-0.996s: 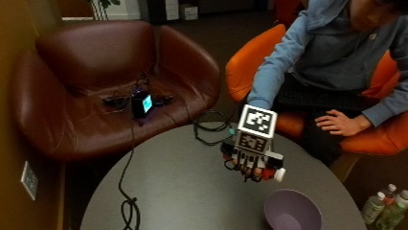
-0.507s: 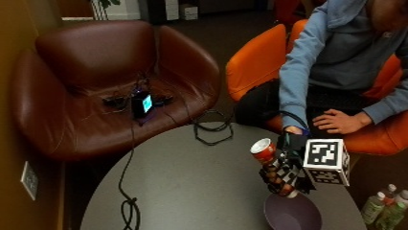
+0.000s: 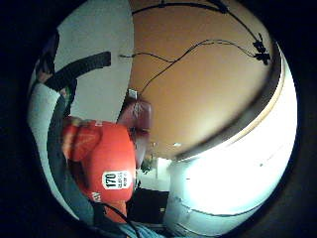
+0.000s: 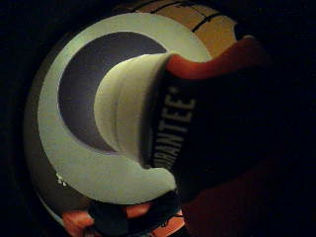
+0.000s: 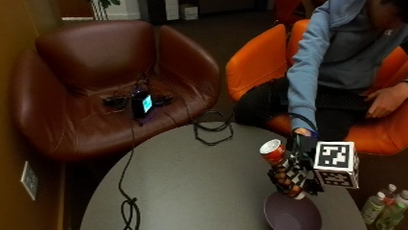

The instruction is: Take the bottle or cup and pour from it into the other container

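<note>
- Now I am watching the gloved right hand (image 5: 294, 173) gripping a tilted red bottle (image 5: 275, 154).
- Its white cap (image 4: 129, 107) is hanging over the purple bowl (image 5: 292, 213) on the counter (image 5: 191, 187).

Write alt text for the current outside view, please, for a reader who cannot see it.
A seated person's gloved right hand holds a red bottle tilted over a purple bowl on a round grey table. A brown leather chair stands behind.
</note>
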Motion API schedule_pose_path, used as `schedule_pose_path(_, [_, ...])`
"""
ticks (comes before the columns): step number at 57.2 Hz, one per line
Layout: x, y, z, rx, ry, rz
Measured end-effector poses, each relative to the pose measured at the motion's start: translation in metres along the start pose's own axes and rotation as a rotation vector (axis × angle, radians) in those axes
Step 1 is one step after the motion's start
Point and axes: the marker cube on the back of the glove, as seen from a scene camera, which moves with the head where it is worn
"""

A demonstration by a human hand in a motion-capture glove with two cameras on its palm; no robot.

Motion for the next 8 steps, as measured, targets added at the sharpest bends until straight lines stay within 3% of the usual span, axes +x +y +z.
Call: schedule_pose_path(8, [0.0029,-0.0007,-0.0053,0.003,0.000,0.018])
